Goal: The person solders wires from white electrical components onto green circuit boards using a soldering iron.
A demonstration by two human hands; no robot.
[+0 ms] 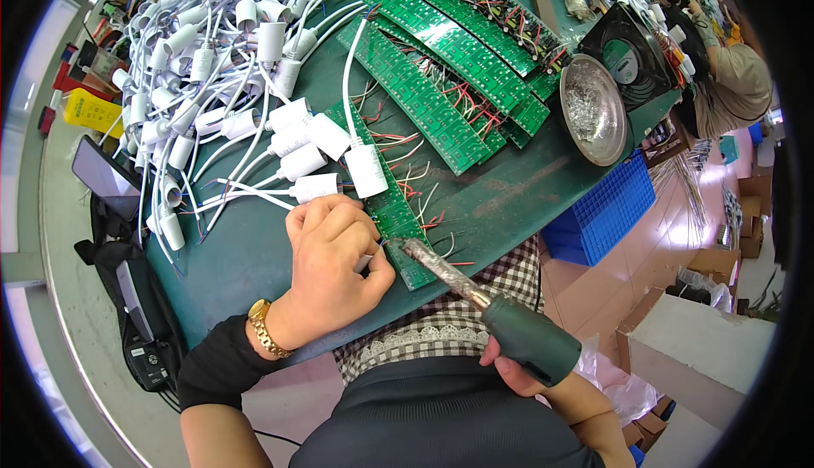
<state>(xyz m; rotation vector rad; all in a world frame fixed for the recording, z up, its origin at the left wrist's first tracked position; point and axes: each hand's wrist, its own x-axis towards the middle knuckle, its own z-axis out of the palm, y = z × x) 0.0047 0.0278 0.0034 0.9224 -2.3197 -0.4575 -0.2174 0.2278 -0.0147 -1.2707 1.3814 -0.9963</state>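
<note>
My right hand point(513, 370) grips the dark green handle of a soldering iron point(530, 341). Its worn metal tip reaches the near part of a narrow green circuit board point(392, 205), touching it or just above. Beside that board, my left hand point(335, 252) is closed with thumb and fingers pinched. A bit of something whitish shows between the fingers, but the hand hides most of it. A white lamp socket point(366, 171) with a white cable lies across the board, just beyond my left hand. Red and white wires stick out along the board's right edge.
A heap of white lamp sockets point(271, 41) with cables covers the back left. Stacked green circuit boards point(449, 31) lie at the back. A round metal dish point(585, 147) and a black fan point(623, 61) stand right; a blue crate point(598, 222) is below. Another person point(738, 78) sits far right.
</note>
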